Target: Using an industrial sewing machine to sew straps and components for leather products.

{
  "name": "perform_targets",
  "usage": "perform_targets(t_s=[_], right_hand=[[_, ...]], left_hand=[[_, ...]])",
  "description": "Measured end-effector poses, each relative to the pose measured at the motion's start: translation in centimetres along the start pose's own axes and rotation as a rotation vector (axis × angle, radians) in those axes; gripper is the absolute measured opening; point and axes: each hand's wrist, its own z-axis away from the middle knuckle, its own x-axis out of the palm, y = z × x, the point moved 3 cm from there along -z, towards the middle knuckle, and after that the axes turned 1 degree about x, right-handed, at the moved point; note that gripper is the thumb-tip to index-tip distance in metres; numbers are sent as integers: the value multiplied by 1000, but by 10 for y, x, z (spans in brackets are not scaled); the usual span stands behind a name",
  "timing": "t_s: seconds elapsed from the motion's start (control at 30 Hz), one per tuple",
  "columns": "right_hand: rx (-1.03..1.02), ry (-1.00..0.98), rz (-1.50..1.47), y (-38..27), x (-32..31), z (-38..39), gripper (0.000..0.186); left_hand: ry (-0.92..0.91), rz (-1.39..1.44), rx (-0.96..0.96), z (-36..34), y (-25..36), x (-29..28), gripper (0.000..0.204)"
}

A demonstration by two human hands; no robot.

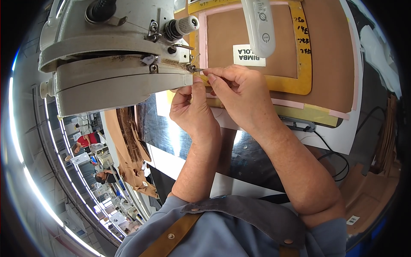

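Observation:
A light-grey sewing machine (124,83) fills the upper left, its needle end pointing right. My right hand (246,92) is beside that end, thumb and forefinger pinched together at a small dark metal part. What they grip there is too small to make out. Just below the machine's end is my left hand (195,111), its fingertips closed together and raised toward the same spot. Anything between them is hidden. Behind my hands lies a brown panel (252,32) under a yellow frame template (302,64), with a white printed label (249,55) inside the frame.
A white lamp arm (260,30) hangs over the panel. A shiny metal plate (167,132) covers part of the table in front of the machine. A black cable (338,156) loops at the right. Brown scraps (128,162) lie at the left; other people work farther off.

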Motion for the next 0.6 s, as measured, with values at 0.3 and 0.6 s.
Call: perform_targets(t_s=[0.3,0.6], right_hand=[[-7,-6,24,-2,0,0,21],[-59,-26,162,-7,0,2,19]], left_hand=[[-27,47,-48,0,-7,-3,23],[-72,72,-78,2,-9,-5,22]])
